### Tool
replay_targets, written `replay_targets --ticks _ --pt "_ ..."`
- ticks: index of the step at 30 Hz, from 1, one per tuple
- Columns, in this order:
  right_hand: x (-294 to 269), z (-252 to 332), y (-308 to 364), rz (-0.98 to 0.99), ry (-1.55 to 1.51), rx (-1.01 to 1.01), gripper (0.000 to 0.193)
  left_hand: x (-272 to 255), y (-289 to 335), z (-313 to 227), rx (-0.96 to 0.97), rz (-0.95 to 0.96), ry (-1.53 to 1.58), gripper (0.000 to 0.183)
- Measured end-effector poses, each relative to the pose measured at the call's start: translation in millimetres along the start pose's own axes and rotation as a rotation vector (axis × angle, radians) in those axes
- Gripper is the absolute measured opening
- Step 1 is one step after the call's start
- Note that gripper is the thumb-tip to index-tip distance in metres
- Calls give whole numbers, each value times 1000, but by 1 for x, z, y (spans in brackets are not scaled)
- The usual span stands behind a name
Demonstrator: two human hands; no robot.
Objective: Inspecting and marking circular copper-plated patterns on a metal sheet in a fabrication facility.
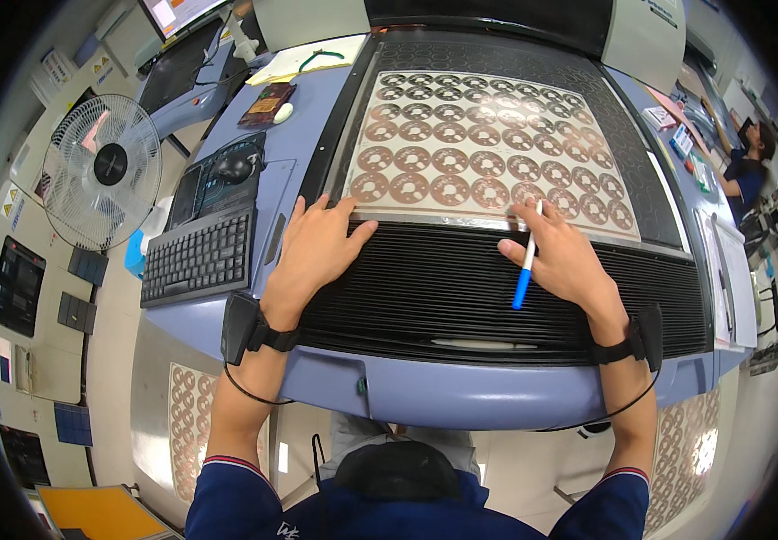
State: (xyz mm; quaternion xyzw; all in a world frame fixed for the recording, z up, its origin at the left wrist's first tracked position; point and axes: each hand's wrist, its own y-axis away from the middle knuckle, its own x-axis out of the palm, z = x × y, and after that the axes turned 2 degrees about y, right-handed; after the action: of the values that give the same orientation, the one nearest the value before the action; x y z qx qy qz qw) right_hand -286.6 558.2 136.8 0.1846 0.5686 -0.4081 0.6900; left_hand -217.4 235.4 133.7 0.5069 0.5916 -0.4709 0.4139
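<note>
A flat panel [387, 160] with rows of round copper-coloured ring patterns lies on the dark bed of a blue-grey machine. My left hand [315, 247] is open, its fingers spread at the panel's near left corner. Near the panel's front edge, to the right of the middle, my right hand [562, 250] holds a white marker pen with a blue end [527, 263] between its fingers, the blue end pointing down toward me. The right fingertips reach the panel's edge. Black ribbed bellows [443, 288] stretch between the panel and the machine's front edge.
On the left stand a keyboard [198, 255], a mouse [236, 165] and a fan [105, 171]. A thin white pen-like stick [483, 344] lies on the bellows. Papers [726, 274] are along the right side. Another person [749, 171] works at the far right. More patterned panels [193, 423] sit below.
</note>
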Motion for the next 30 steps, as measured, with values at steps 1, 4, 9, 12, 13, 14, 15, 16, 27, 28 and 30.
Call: replay_targets --ticks 1,4,9,12,13,14,15,16,27,28,30 --pt "-1 3 -1 -2 -2 4 57 -1 0 0 -21 0 -20 55" --pt "1 1 -1 26 -60 -6 61 -4 1 2 -45 -3 -45 55" --pt "8 -3 -1 -46 -39 -64 63 -14 -2 9 -86 19 -67 54" --pt "10 -5 -2 3 -36 -114 60 -28 14 24 32 46 126 51" --pt "11 -8 0 -21 -46 -113 60 -35 27 25 42 38 103 51" --pt "9 -11 5 -29 -30 -110 60 -40 40 25 -10 -70 157 52" --pt "20 -6 -5 -42 -50 -155 59 -54 66 39 -101 -194 171 53" --pt "12 -7 2 -60 -23 -152 57 -60 78 50 -208 -251 227 52" --pt "-22 25 5 72 -228 21 41 -66 148 144 -510 -550 2 37" --pt "-23 35 4 -38 -220 -82 38 -66 140 127 -443 -611 101 36" --pt "-33 63 -3 -29 -337 -113 37 -63 108 81 -214 -540 258 33"
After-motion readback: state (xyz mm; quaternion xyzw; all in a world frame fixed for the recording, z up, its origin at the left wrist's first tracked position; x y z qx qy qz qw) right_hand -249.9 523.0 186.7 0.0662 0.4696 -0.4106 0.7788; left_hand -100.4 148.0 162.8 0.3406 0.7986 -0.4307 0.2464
